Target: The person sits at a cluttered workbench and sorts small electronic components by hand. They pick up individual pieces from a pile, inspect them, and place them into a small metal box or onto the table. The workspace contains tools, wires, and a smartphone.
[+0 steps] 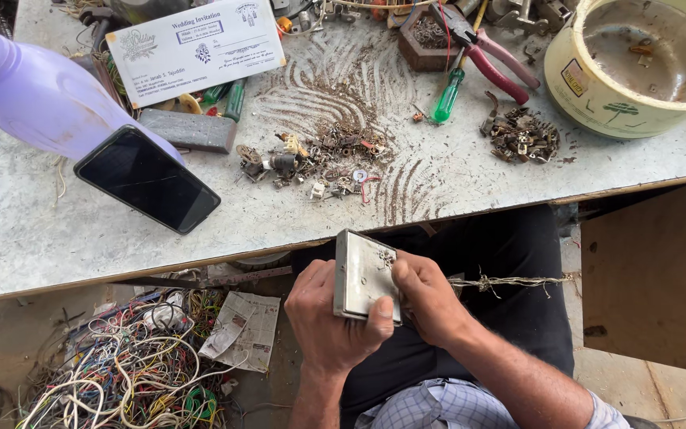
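On the dusty grey workbench (81, 238) lie stripped-out small parts (311, 163) (sorted loosely), while the left hand (329, 318) clamps a metal switch plate (363, 276) and the right hand (430, 298) pinches fittings yet unremoved.

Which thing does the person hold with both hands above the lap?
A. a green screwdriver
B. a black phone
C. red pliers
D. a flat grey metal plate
D. The left hand grips the flat grey metal plate from below and the right hand holds its edge, while the phone, screwdriver and pliers lie on the table.
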